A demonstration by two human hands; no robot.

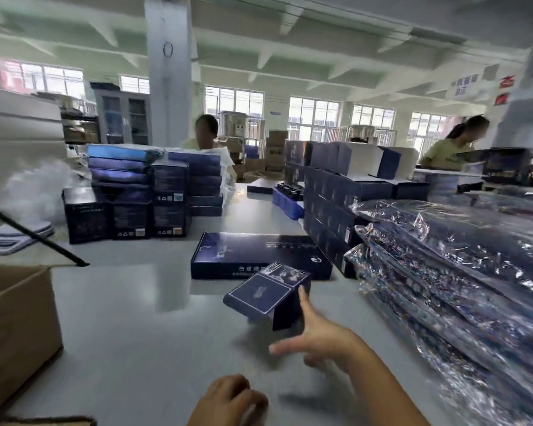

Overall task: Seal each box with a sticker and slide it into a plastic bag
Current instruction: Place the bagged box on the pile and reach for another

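A small dark blue box (265,295) sits tilted on the grey table (142,333), one end raised. My right hand (317,336) reaches to it with fingers spread; the index fingertip touches the box's right side and the thumb points left below it. My left hand (228,401) is at the bottom edge with its fingers curled; whether it holds anything is unclear. Just behind the small box lies a large flat dark blue box (253,253). A pile of shiny plastic bags (462,287) holding boxes fills the right side.
An open cardboard carton (13,327) stands at the left edge, with a black rod (34,236) slanting above it. Stacks of dark blue boxes rise at the back left (130,195) and back centre (336,195). Two people work behind them.
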